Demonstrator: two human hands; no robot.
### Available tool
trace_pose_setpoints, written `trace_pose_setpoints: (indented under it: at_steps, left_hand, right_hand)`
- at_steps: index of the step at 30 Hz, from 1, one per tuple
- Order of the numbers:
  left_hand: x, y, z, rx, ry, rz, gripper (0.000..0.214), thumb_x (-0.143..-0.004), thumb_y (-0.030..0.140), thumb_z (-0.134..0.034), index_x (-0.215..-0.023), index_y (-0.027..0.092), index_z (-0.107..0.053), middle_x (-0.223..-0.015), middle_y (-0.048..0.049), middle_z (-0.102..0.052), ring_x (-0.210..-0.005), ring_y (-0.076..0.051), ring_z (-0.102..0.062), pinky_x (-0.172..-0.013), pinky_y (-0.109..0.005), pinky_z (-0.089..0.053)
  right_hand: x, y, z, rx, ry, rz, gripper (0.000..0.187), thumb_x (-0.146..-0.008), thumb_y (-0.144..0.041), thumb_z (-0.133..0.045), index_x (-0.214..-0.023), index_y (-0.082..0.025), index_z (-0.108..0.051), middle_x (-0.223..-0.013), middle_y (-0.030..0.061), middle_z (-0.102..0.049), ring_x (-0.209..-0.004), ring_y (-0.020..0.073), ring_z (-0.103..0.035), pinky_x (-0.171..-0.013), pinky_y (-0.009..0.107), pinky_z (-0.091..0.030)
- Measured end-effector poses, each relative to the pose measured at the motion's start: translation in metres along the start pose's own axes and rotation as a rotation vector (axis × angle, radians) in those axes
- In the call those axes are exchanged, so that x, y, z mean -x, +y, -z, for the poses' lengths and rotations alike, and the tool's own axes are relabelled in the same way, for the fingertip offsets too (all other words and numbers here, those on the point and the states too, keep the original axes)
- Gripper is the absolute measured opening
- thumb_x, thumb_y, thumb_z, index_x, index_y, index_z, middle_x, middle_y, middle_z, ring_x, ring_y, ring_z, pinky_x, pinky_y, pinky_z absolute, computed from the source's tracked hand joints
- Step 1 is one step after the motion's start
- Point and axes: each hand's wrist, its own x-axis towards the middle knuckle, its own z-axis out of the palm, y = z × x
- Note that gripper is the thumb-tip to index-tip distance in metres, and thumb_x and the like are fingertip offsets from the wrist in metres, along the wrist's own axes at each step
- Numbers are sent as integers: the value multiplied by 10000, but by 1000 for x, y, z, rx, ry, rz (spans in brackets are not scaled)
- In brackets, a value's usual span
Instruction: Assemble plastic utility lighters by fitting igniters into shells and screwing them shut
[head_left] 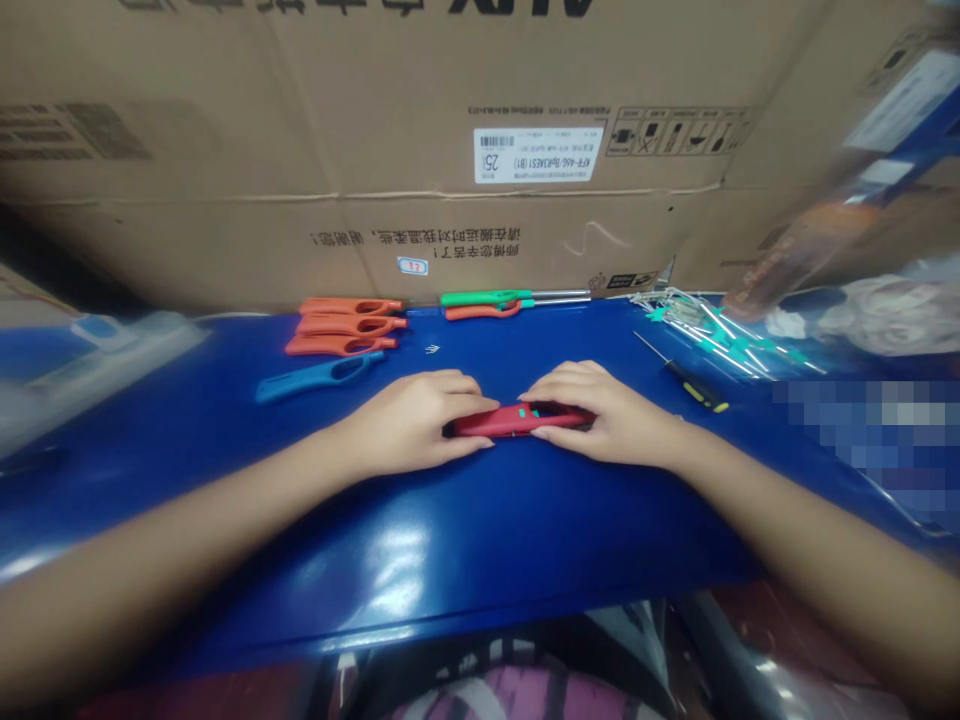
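Observation:
Between my two hands is a red lighter handle (504, 421) with small green parts showing near its middle. My left hand (421, 420) grips its left end between thumb and fingers. Around its right end, by the trigger opening, my right hand (600, 412) is closed. Fingers hide both ends of the handle. Just beyond my left hand lie a blue lighter handle (319, 378) and several orange lighter handles (345, 326). Two lighters with metal tubes, a green one (480, 298) and an orange one (480, 312), lie farther back.
A black and yellow screwdriver (694, 385) lies right of my right hand. Behind it are several metal tubes with green parts (720, 335). The large cardboard box (247, 220) walls off the back of the blue table (450, 560). A clear plastic container (105, 360) stands left.

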Motion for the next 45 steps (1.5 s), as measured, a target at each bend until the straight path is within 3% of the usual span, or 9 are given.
trace_pose_setpoints:
  at_steps: [12,19,45]
  left_hand:
    - [-1,2,-4,-2,-48,30,317,-962,319,-575,-1226,178,-677,-1139,-83,-701,-1026,-231,-652,-908,-345,-525]
    - [0,1,-6,22,15,23,302,-967,317,-586,-1200,155,-690,-1136,-96,-708,-1016,-222,-666,-905,-348,-544]
    - [-1,5,-9,-11,17,61,229,-950,305,-627,-1114,177,-723,-1089,-73,-730,-973,-214,-679,-841,-321,-536]
  right_hand:
    - [1,5,-3,75,-66,7,331,-941,-414,-647,-1213,-225,-658,-1222,83,-707,-1141,240,-623,-1015,411,-378]
    - [3,5,3,119,-65,0,360,-944,-387,-630,-1255,-210,-666,-1221,110,-687,-1138,261,-621,-1004,436,-396]
    - [2,6,2,-9,-79,-84,319,-926,-391,-663,-1205,-238,-689,-1191,103,-685,-1131,266,-629,-962,429,-429]
